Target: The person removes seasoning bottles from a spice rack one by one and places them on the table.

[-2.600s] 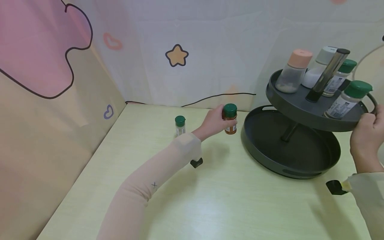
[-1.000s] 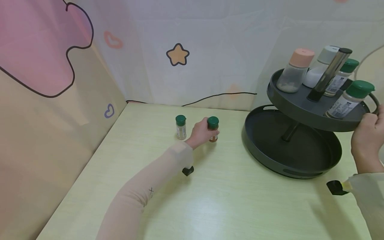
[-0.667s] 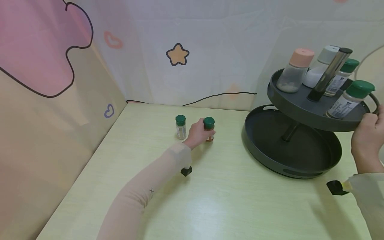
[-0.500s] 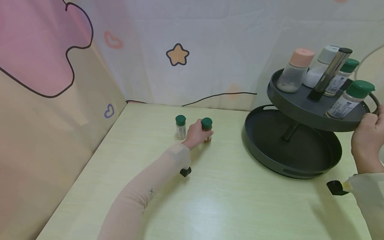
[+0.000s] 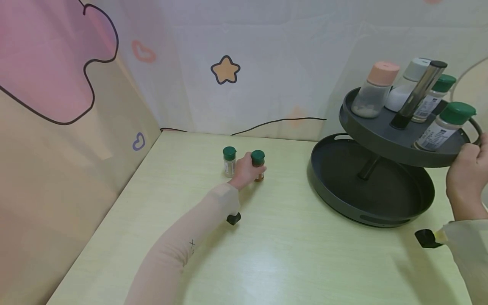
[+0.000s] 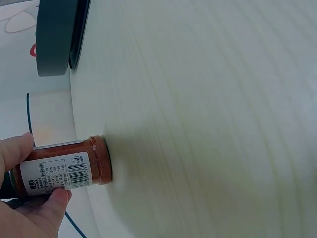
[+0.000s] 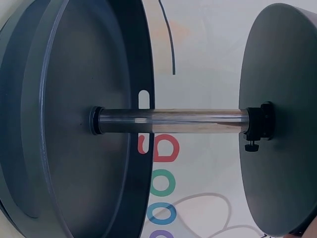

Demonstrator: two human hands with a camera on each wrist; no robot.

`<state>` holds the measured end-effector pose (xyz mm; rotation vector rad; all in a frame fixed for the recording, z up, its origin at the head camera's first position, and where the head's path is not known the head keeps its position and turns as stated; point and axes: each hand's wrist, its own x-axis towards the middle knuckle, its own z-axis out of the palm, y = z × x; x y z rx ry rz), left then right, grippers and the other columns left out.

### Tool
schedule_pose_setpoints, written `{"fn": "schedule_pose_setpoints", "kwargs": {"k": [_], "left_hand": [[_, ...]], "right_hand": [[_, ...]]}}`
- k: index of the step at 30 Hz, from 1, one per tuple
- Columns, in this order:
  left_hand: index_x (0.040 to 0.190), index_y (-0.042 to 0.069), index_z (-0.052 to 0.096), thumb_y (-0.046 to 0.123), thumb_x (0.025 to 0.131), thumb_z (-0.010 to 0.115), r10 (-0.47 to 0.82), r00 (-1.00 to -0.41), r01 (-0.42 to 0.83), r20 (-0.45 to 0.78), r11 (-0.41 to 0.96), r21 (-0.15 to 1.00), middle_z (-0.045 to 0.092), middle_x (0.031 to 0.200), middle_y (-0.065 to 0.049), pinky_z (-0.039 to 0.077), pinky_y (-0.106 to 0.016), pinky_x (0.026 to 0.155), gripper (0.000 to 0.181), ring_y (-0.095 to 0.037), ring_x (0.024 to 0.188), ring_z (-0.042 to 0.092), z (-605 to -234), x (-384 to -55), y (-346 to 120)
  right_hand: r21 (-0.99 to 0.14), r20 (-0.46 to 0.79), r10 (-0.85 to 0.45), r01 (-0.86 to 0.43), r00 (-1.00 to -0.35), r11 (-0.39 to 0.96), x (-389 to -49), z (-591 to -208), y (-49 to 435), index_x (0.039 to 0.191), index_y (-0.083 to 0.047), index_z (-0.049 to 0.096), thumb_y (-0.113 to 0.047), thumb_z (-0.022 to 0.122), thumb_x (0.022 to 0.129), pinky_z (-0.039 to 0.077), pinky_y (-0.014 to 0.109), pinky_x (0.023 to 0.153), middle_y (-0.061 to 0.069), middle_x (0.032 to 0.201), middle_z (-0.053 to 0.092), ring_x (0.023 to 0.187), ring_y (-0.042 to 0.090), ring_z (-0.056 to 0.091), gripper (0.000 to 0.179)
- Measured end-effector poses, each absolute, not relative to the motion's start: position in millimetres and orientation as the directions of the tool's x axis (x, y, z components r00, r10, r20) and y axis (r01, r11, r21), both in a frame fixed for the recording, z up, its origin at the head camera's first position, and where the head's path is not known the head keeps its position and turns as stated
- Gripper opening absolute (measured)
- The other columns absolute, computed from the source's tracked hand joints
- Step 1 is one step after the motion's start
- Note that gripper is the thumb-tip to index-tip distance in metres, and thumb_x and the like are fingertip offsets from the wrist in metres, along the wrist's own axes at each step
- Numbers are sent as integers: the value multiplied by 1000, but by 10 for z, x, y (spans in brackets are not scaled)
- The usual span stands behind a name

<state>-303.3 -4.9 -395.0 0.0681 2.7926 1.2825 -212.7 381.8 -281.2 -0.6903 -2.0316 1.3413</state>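
My left hand (image 5: 245, 173) holds a spice jar (image 6: 64, 168) of reddish-brown powder with a green lid, thumb and fingers around it. In the left wrist view its base is right at the tabletop. A second green-lidded spice jar (image 5: 229, 162), paler inside, stands upright just left of that hand. At the far right my right hand (image 5: 466, 180) grips the side handle of the upper tray (image 5: 396, 151) of a dark two-tier rack. That tray sits tilted above the lower tray (image 5: 339, 182). The right wrist view shows the post (image 7: 188, 121) joining the trays.
On the upper tray are a pink-capped shaker (image 5: 375, 91), a white-capped shaker (image 5: 413, 78) and two green-lidded jars, one of them a nearer jar (image 5: 434, 133). A metallic tube (image 5: 419, 95) rises from its middle. A patterned cloth (image 5: 267, 76) hangs behind the table (image 5: 289, 254).
My left hand has carried the reddish jar leftward and lower, from beside the rack to near the paler jar. My right hand and the rack have stayed nearly still.
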Motion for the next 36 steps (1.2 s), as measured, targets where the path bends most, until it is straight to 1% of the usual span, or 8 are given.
{"fn": "schedule_pose_setpoints", "kwargs": {"k": [7,16,24,36], "left_hand": [[110,3,46,22,80,65,55,-998,20,-21,650,760,59,111,-13,43,-36,92,41,-23,104,56,-3940,-3021,-62],[109,3,45,20,81,64,36,-999,12,-14,643,766,60,105,-13,43,-36,91,38,-23,99,57,-3944,-3027,-99],[110,1,44,19,81,63,16,-1000,12,2,637,771,58,111,-15,44,-35,91,39,-24,102,57,-3961,-3048,-119],[109,1,46,23,81,63,-30,-999,-9,16,680,733,60,110,-15,45,-35,89,40,-25,101,58,-3978,-3082,-160]], "right_hand": [[-930,189,704,104,-685,352,-2119,-2802,3803,142,-20,8,-17,14,91,6,4,102,-12,147,7,127,-9,7,51],[-931,198,711,98,-675,352,-2118,-2800,3780,142,-18,10,-17,14,91,7,3,101,-11,147,9,127,-8,9,51],[-926,196,713,112,-674,360,-2111,-2804,3773,142,-19,10,-18,14,92,8,4,102,-11,147,10,128,-6,9,51],[-928,204,711,99,-673,360,-2115,-2811,3776,142,-19,10,-17,15,92,8,4,101,-11,146,11,127,-7,10,51]]}}
